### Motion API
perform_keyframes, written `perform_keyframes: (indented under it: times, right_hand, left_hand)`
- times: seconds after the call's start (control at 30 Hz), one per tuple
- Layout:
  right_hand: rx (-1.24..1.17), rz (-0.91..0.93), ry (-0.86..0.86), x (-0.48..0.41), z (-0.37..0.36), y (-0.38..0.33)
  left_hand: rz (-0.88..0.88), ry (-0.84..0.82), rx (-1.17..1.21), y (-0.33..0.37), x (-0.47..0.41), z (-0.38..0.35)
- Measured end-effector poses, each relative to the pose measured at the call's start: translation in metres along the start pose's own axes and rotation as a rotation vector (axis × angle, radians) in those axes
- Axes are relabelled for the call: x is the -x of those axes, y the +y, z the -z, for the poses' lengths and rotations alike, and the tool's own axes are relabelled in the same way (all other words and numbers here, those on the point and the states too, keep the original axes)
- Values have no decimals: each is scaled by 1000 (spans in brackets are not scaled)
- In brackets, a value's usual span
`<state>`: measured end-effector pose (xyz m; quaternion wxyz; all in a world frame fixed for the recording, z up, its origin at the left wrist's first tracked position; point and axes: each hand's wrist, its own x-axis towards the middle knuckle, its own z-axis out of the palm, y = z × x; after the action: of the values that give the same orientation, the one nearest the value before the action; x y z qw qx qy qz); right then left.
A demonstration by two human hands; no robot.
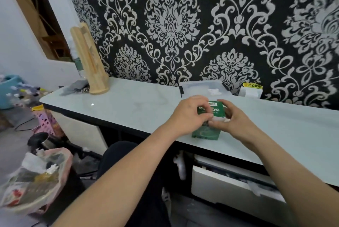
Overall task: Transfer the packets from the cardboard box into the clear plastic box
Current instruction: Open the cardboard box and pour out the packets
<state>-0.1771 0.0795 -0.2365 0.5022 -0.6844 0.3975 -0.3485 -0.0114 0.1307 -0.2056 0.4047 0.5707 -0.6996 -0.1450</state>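
A small green cardboard box (205, 133) with white print stands upright near the front edge of the pale table (139, 104). My left hand (189, 115) wraps around its upper left side. My right hand (233, 118) grips its top from the right, fingertips at the open white flap (218, 118). Both hands hide most of the box's top, and any packets inside are out of sight. The clear plastic box (203, 89) sits behind the green box against the wall, with something small and white (214, 91) inside it.
A wooden stand (91, 65) and a grey cloth (75, 87) are at the table's back left. A white packet with a yellow label (251, 90) lies right of the clear box. Below the table, a white drawer (229, 184) is pulled out; bags and clutter fill the floor at left.
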Motion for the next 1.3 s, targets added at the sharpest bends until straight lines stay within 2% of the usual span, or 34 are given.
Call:
perform_keyframes:
  times: [0.1, 0.37, 0.5, 0.57, 0.7, 0.8, 0.87, 0.97, 1.1, 1.23, 1.3]
  right_hand:
    - [61, 38, -26, -8, -17, -8]
    - [171, 52, -106, -29, -39, -29]
    - [211, 46, -170, -42, -35, -35]
    - [197, 37, -234, -48, -34, -37]
    - [251, 82, -312, -67, -39, -44]
    - [260, 103, -332, -79, -43, -48]
    - [249, 99, -350, -86, -43, -49]
    - [216, 83, -370, -90, -38, -48]
    - [199, 80, -365, -94, -39, -42]
    - [185, 60, -313, -101, -55, -33]
    - [214, 78, -262, -107, -66, -31]
  left_hand:
    - [69, -12, 50, -9, 9, 18]
    - [70, 14, 45, -33, 9, 51]
    - [128, 63, 58, -44, 4, 53]
    - [85, 85, -37, -48, 4, 58]
    - [-155, 77, -479, -50, 1, 61]
    - [-181, 130, -606, -59, 1, 55]
    - [-136, 160, -502, -63, 2, 56]
    - [37, 147, -198, -62, -2, 69]
    - [245, 365, 189, -67, -31, 88]
    - [442, 538, 439, -90, -51, 78]
    - [508, 556, 416, -105, -55, 73]
